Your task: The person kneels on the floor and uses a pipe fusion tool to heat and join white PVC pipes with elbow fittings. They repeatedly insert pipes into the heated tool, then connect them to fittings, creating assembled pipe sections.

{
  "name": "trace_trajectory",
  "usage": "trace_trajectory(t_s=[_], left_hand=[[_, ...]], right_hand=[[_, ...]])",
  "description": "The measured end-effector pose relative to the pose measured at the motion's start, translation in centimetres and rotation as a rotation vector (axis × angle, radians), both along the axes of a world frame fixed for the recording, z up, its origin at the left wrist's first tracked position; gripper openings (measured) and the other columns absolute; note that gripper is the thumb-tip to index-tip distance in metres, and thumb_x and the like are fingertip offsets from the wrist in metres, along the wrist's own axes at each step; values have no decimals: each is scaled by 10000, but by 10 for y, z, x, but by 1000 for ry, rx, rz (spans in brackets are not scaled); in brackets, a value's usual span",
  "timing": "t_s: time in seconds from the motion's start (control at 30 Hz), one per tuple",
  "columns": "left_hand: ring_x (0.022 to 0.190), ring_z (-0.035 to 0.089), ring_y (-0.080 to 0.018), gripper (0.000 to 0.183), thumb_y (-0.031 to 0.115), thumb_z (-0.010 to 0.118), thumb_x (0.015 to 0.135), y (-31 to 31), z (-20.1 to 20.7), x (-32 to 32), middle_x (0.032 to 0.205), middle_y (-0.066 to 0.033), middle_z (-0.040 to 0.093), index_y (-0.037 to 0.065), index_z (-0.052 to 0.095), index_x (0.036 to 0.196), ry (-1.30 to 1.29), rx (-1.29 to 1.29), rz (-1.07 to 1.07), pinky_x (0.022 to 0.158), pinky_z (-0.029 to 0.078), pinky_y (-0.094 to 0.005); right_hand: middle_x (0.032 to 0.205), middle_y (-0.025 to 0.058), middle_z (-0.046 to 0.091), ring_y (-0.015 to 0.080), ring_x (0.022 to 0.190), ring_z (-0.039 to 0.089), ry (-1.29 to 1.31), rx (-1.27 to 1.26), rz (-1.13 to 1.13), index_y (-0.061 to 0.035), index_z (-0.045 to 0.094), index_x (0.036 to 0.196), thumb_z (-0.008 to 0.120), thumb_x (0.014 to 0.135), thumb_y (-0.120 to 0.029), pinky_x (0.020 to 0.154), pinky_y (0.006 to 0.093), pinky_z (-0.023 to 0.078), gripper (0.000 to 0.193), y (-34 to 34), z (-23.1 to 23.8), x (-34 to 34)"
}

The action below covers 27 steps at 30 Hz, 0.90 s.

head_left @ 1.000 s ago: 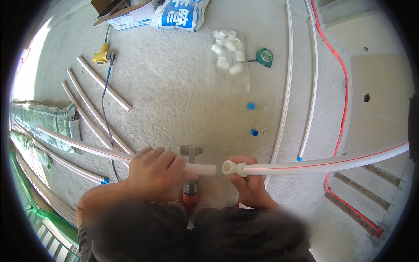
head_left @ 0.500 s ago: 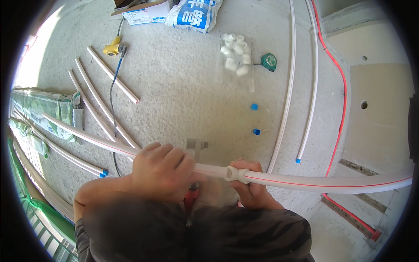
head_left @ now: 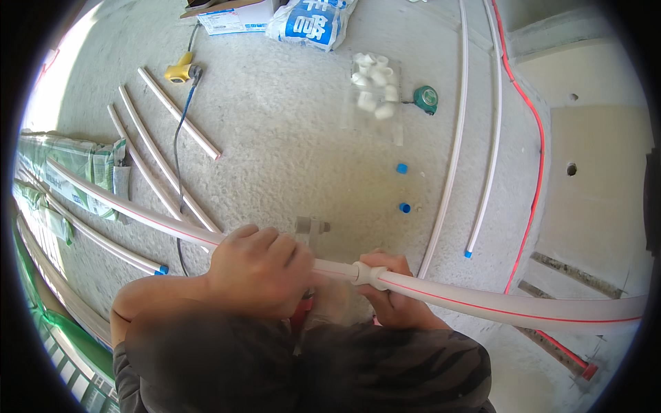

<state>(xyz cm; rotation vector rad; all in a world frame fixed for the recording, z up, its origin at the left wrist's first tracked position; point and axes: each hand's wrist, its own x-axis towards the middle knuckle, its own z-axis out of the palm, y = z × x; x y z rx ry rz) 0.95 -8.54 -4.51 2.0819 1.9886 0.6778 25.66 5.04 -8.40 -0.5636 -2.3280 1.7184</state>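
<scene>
My left hand (head_left: 260, 272) is closed round a white plastic pipe (head_left: 131, 210) with a red stripe, which runs off to the far left. That pipe's near end meets a white pipe fitting (head_left: 370, 274); how deep it sits inside I cannot tell. My right hand (head_left: 394, 297) grips the fitting, thumb below and fingers behind it. Out of the fitting's other side a second red-striped white pipe (head_left: 509, 307) curves to the right rim. Below and between my hands, partly hidden, stands a tool with a grey head (head_left: 312, 226) and a red body (head_left: 301, 311).
Several white pipes (head_left: 165, 155) lie on the concrete at left, two more (head_left: 454, 138) at right. Around them are white fittings (head_left: 375, 81) in a clear bag, a green tape measure (head_left: 425, 100), blue caps (head_left: 402, 168), a yellow plug connector (head_left: 180, 69) with its cable, and red conduit (head_left: 540, 144).
The right-hand pipe's far end has swung down toward me. The left pipe's far end has shifted a little left and up. Both hands keep their grip.
</scene>
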Motion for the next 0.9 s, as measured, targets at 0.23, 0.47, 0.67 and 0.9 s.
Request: trace_trajectory(t_s=[0.23,0.47,0.67,0.9], left_hand=[[567,579,-233,340,332,793,797,-3,-2,1,652,-47,517,79,575,734,-31,34,28,514,455,-370],[603,632,-232,298,344,709,869,-9,-6,1,679,-52,575,98,596,744,-19,-40,-28,554,509,-371],[598,648,-241,285,331,701,850,-9,-13,5,675,-64,594,91,607,730,-21,-31,-34,547,518,-379],[534,596,-247,310,300,781,748,-7,-18,10,624,-64,541,88,561,693,-63,42,4,494,471,-390]], right_hand=[[1127,163,592,249,942,586,57,228,26,8,447,1315,692,1000,-38,871,388,489,402,-3,0,-10],[1145,192,585,197,908,575,33,108,188,18,431,1324,678,1011,-34,823,343,492,402,7,2,-13],[1152,211,580,198,889,581,81,74,185,33,381,1356,650,1032,-76,802,340,502,435,2,0,-16],[1155,212,576,204,899,602,164,159,208,51,366,1358,634,1041,-95,812,341,518,440,3,-3,-17]])
